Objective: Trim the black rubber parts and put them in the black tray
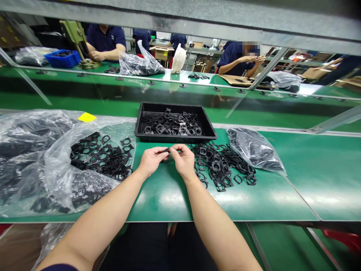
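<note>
My left hand (151, 159) and my right hand (183, 157) meet over the green bench, fingertips pinched on a small black plastic part (168, 149) between them. Most of that part is hidden by the fingers. Just beyond my hands stands a black tray (138, 130) with many black ring-shaped parts inside. To the right of my right hand lies a loose pile of black plastic rings and square frames (216, 165). Left of my left hand, an open clear plastic bag (59, 165) spills similar black ring parts (101, 156).
A clear bag of black parts (254, 148) lies right of the pile. A yellow label (87, 117) sits on the left bag. Behind a metal rail, co-workers sit at another green bench with a blue bin (62, 59) and a green hand press (75, 39).
</note>
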Tool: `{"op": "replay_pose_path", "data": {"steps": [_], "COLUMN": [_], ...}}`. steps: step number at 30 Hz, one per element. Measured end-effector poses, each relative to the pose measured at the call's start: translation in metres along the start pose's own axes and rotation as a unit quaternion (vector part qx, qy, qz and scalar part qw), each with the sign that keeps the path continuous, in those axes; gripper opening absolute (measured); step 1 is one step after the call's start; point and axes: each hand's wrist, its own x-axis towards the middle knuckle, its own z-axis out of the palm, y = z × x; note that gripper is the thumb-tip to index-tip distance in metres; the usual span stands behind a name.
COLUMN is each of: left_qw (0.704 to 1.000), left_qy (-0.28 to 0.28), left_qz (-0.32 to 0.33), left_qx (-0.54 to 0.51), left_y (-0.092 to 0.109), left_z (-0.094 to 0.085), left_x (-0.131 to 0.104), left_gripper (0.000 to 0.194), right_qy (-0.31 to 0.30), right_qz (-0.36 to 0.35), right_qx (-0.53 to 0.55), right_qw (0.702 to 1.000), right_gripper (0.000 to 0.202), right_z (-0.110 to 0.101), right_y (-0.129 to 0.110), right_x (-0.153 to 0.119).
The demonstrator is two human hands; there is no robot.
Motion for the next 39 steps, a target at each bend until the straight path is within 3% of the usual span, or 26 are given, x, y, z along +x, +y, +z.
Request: {"op": "replay_pose_path", "data": {"steps": [3, 6, 11, 17, 29, 39], "left_qw": [0.998, 0.998, 0.994, 0.994, 0.994, 0.993], "left_qy": [0.01, 0.044, 0.07, 0.038, 0.025, 0.024], "left_qz": [0.03, 0.014, -0.044, -0.047, -0.052, -0.054], "left_qx": [0.062, 0.05, -0.069, -0.093, -0.095, -0.102], "left_y": [0.0, 0.001, 0.005, 0.002, 0.004, 0.005], "left_z": [-0.001, 0.0, 0.001, 0.002, 0.003, 0.003], "left_x": [0.0, 0.002, 0.004, 0.003, 0.001, 0.0], "left_gripper": [0.028, 0.028, 0.032, 0.032, 0.029, 0.031], "right_qy": [0.009, 0.015, 0.027, 0.03, 0.018, 0.004], "right_qz": [0.069, 0.084, 0.009, -0.105, -0.159, -0.124], "right_qx": [0.072, 0.102, -0.009, -0.099, -0.136, -0.114], "right_qw": [0.995, 0.991, 1.0, 0.989, 0.978, 0.986], "right_gripper": [0.024, 0.027, 0.024, 0.01, 0.007, 0.009], "right_z": [0.002, 0.003, 0.003, 0.001, -0.003, -0.001], "right_y": [0.004, 0.007, 0.007, 0.002, -0.003, -0.007], "right_x": [0.002, 0.003, 0.0, -0.004, -0.003, -0.003]}}
